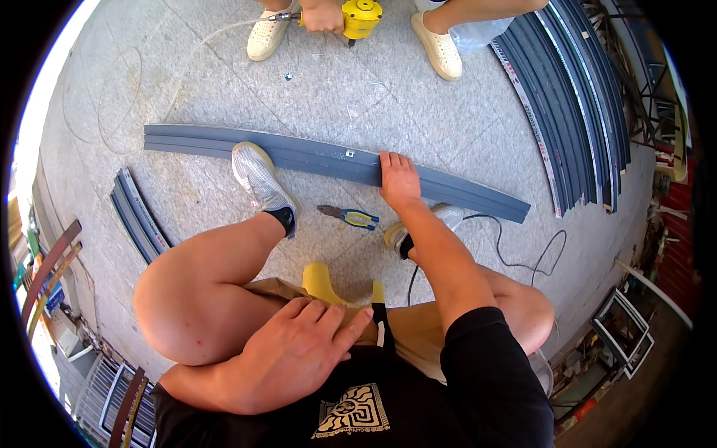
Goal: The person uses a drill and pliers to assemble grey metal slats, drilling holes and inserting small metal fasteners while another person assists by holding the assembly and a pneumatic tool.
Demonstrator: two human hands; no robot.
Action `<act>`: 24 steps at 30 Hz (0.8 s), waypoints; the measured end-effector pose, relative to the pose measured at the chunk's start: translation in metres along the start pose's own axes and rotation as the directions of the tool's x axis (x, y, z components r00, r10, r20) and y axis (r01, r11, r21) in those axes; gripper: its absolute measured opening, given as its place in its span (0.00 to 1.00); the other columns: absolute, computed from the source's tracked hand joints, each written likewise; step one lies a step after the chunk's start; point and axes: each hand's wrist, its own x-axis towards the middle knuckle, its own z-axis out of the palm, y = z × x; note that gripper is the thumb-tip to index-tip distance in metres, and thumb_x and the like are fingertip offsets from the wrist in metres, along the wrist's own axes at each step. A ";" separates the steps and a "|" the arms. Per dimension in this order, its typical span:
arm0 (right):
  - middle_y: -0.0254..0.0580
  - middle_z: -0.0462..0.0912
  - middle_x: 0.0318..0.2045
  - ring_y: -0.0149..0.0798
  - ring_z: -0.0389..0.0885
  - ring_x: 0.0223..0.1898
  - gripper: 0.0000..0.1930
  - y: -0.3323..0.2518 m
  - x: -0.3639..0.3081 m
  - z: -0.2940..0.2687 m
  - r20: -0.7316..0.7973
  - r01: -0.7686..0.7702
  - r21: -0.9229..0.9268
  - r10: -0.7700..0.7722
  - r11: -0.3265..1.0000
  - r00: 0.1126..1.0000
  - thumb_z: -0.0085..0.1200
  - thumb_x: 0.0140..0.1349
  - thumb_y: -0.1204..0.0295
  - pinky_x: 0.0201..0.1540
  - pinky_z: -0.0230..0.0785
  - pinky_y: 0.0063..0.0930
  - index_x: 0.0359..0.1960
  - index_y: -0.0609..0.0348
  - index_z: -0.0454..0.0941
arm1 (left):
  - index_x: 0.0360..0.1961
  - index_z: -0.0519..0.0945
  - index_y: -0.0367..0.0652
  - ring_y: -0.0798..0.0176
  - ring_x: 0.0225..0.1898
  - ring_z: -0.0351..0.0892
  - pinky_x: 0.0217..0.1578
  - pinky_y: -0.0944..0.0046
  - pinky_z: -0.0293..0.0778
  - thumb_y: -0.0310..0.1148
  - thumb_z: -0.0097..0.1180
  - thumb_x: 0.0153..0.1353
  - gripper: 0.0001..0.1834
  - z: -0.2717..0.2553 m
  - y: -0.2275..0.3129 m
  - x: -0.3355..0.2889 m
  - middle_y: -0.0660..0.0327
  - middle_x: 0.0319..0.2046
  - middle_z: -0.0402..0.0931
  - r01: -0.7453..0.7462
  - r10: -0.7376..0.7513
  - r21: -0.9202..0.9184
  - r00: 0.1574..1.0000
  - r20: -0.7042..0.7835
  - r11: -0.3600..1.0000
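Note:
A long dark grey profile strip (314, 155) lies across the floor in front of me. My right hand (401, 179) grips it right of its middle, fingers bent over the far edge. My left shoe (258, 175) rests on its near edge. Close to my lap, my left hand (299, 347) hangs with the index finger stretched and the others loosely bent, nothing seen in it. Pliers (349, 216) with blue and yellow handles lie between my feet. Something yellow (320, 282) shows between my thighs, partly hidden.
Opposite, another person's hand (323, 16) holds a yellow air tool (361, 19) with a clear hose (196, 51). Long grey profiles (549, 104) are stacked far right; shorter pieces (138, 216) lie at left. A dark cable (515, 265) snakes by my right foot. A frame (624, 332) leans at right.

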 end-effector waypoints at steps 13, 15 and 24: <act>0.50 0.75 0.68 0.55 0.71 0.72 0.46 0.010 0.011 -0.001 0.168 -0.017 0.068 0.005 0.998 0.986 0.72 0.54 0.71 0.80 0.59 0.47 0.76 0.57 0.64 | 0.74 0.73 0.42 0.47 0.52 0.83 0.54 0.49 0.79 0.46 0.61 0.71 0.34 0.002 0.013 0.000 0.51 0.48 0.81 -0.056 0.051 0.139 0.998 0.045 0.989; 0.51 0.74 0.69 0.55 0.70 0.73 0.47 0.015 0.005 0.002 0.120 -0.013 0.044 0.008 0.999 0.993 0.72 0.54 0.70 0.80 0.58 0.48 0.77 0.55 0.63 | 0.75 0.72 0.42 0.48 0.48 0.85 0.48 0.49 0.82 0.49 0.58 0.74 0.34 0.008 0.009 0.005 0.52 0.44 0.82 -0.136 0.132 0.171 0.991 0.038 0.976; 0.54 0.65 0.77 0.58 0.64 0.77 0.44 0.001 -0.005 -0.058 0.136 -0.168 0.189 0.143 0.968 0.980 0.72 0.63 0.60 0.77 0.63 0.48 0.79 0.55 0.64 | 0.71 0.76 0.39 0.51 0.45 0.83 0.49 0.53 0.78 0.45 0.62 0.70 0.33 0.020 0.018 -0.011 0.55 0.43 0.81 -0.131 0.150 0.194 0.985 -0.088 0.972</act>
